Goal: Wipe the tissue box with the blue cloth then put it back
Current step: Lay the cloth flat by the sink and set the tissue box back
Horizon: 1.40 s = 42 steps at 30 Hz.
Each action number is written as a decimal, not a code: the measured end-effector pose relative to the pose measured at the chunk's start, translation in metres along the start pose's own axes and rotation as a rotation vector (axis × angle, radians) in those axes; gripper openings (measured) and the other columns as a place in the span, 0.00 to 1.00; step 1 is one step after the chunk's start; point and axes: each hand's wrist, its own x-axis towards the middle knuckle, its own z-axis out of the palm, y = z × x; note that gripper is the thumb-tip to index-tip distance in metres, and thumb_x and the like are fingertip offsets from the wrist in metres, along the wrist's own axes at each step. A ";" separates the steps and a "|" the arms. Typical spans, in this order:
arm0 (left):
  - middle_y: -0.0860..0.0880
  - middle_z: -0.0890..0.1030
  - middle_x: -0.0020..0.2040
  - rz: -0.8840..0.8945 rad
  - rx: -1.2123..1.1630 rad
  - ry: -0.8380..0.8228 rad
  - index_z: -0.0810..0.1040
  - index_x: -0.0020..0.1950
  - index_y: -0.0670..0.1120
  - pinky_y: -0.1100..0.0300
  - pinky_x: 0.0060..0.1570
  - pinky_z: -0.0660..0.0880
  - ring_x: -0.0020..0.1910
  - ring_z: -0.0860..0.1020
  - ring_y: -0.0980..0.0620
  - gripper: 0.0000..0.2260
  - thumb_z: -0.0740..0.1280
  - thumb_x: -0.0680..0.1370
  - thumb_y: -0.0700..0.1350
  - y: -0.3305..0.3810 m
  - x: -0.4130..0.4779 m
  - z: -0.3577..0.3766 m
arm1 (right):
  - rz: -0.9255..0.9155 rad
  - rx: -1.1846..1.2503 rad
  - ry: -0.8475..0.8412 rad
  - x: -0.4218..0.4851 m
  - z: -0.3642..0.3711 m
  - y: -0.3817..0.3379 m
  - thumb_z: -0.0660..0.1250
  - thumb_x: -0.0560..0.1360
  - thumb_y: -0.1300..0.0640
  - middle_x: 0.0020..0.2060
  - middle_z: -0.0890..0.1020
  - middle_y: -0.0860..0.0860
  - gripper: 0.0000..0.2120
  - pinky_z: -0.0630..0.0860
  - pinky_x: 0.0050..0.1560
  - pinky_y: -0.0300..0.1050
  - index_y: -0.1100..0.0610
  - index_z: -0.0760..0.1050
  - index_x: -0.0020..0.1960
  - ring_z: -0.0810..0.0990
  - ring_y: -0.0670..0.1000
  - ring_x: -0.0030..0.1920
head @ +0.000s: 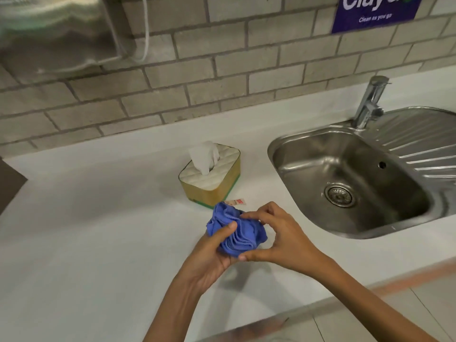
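A square tissue box (pixel 213 180) with a quilted white top, gold sides and a green base stands on the white counter (pixel 98 230), a white tissue sticking up from its slot. Just in front of it, above the counter, I hold a bunched-up blue cloth (pixel 237 234) between both hands. My left hand (pixel 212 255) cups the cloth from below with the thumb pressed on top. My right hand (pixel 276 234) pinches its right side with fingertips and thumb. The cloth does not touch the box.
A small red-and-white packet (pixel 237 201) lies on the counter at the box's near corner. A steel sink (pixel 350 183) with a tap (pixel 370 102) and draining board is to the right. A brick wall runs behind; the counter's front edge is close to me.
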 end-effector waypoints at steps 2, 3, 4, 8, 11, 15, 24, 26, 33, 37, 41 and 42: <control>0.41 0.81 0.59 -0.050 0.013 0.036 0.73 0.64 0.41 0.53 0.47 0.81 0.58 0.79 0.44 0.22 0.65 0.73 0.49 0.003 -0.002 0.004 | 0.028 -0.031 -0.028 -0.007 -0.003 -0.003 0.75 0.54 0.36 0.47 0.70 0.42 0.34 0.65 0.50 0.27 0.40 0.74 0.59 0.71 0.39 0.49; 0.42 0.82 0.58 -0.063 0.025 0.045 0.74 0.64 0.42 0.54 0.47 0.81 0.57 0.80 0.45 0.22 0.64 0.72 0.51 0.005 -0.003 0.005 | 0.050 -0.018 -0.034 -0.010 -0.004 -0.004 0.75 0.54 0.36 0.47 0.70 0.41 0.33 0.65 0.49 0.26 0.39 0.74 0.58 0.71 0.38 0.50; 0.43 0.83 0.56 -0.070 0.054 0.047 0.75 0.62 0.43 0.56 0.49 0.81 0.56 0.81 0.47 0.22 0.62 0.72 0.52 0.008 -0.003 0.007 | 0.079 0.024 -0.031 -0.012 -0.004 -0.004 0.76 0.55 0.38 0.48 0.70 0.41 0.30 0.66 0.48 0.24 0.38 0.74 0.56 0.72 0.37 0.50; 0.51 0.84 0.56 -0.062 0.403 -0.023 0.77 0.59 0.53 0.60 0.53 0.78 0.57 0.80 0.53 0.18 0.56 0.76 0.58 0.019 -0.008 0.020 | 0.213 0.326 0.018 -0.022 -0.002 -0.003 0.77 0.62 0.50 0.53 0.77 0.47 0.19 0.73 0.52 0.32 0.42 0.75 0.51 0.78 0.44 0.49; 0.51 0.83 0.55 -0.029 0.678 -0.011 0.76 0.61 0.52 0.62 0.49 0.78 0.54 0.81 0.54 0.17 0.54 0.80 0.56 0.025 -0.008 0.029 | 0.230 0.591 0.061 -0.032 0.006 0.001 0.68 0.72 0.59 0.55 0.80 0.54 0.14 0.77 0.55 0.43 0.56 0.75 0.57 0.81 0.50 0.50; 0.46 0.82 0.52 0.039 0.838 0.102 0.78 0.56 0.47 0.58 0.46 0.77 0.50 0.81 0.50 0.12 0.58 0.80 0.50 0.029 -0.006 0.044 | 0.263 0.808 0.129 -0.036 0.016 0.003 0.62 0.74 0.53 0.55 0.82 0.53 0.17 0.77 0.53 0.41 0.57 0.73 0.61 0.81 0.48 0.55; 0.45 0.73 0.37 0.174 0.986 0.229 0.74 0.41 0.43 0.59 0.35 0.67 0.38 0.71 0.48 0.07 0.58 0.76 0.40 0.051 0.015 0.076 | 0.600 1.107 0.048 -0.031 -0.006 0.034 0.68 0.67 0.39 0.55 0.84 0.50 0.24 0.80 0.47 0.45 0.46 0.75 0.61 0.83 0.51 0.53; 0.45 0.73 0.37 0.174 0.953 0.236 0.73 0.38 0.44 0.58 0.37 0.68 0.37 0.72 0.47 0.09 0.58 0.77 0.42 0.055 0.022 0.086 | 0.781 1.181 -0.025 -0.033 -0.012 0.046 0.66 0.66 0.39 0.53 0.84 0.55 0.30 0.80 0.49 0.51 0.52 0.73 0.63 0.83 0.56 0.51; 0.49 0.77 0.39 0.054 0.697 0.122 0.74 0.53 0.47 0.67 0.24 0.71 0.34 0.75 0.53 0.09 0.56 0.79 0.44 0.054 0.051 0.121 | 0.817 1.765 -0.170 -0.037 -0.013 0.052 0.62 0.66 0.35 0.51 0.82 0.66 0.34 0.81 0.45 0.58 0.61 0.79 0.57 0.85 0.61 0.41; 0.49 0.79 0.42 0.014 0.643 0.074 0.75 0.53 0.48 0.66 0.22 0.72 0.36 0.78 0.51 0.10 0.55 0.79 0.44 0.046 0.061 0.123 | 0.649 1.820 0.245 -0.024 -0.032 0.060 0.65 0.69 0.47 0.45 0.85 0.59 0.23 0.83 0.42 0.52 0.61 0.76 0.57 0.86 0.55 0.43; 0.49 0.81 0.39 -0.016 0.683 0.100 0.77 0.46 0.51 0.68 0.21 0.71 0.26 0.79 0.56 0.10 0.56 0.78 0.43 0.029 0.070 0.106 | 0.580 1.587 0.499 -0.033 -0.066 0.086 0.61 0.75 0.57 0.46 0.86 0.52 0.15 0.81 0.44 0.43 0.56 0.73 0.61 0.85 0.49 0.43; 0.49 0.81 0.39 -0.028 0.736 0.110 0.77 0.45 0.51 0.67 0.23 0.72 0.27 0.79 0.56 0.10 0.57 0.77 0.42 0.021 0.072 0.100 | 0.574 1.504 0.510 -0.038 -0.074 0.094 0.61 0.75 0.57 0.49 0.85 0.51 0.16 0.80 0.46 0.41 0.56 0.74 0.62 0.85 0.48 0.47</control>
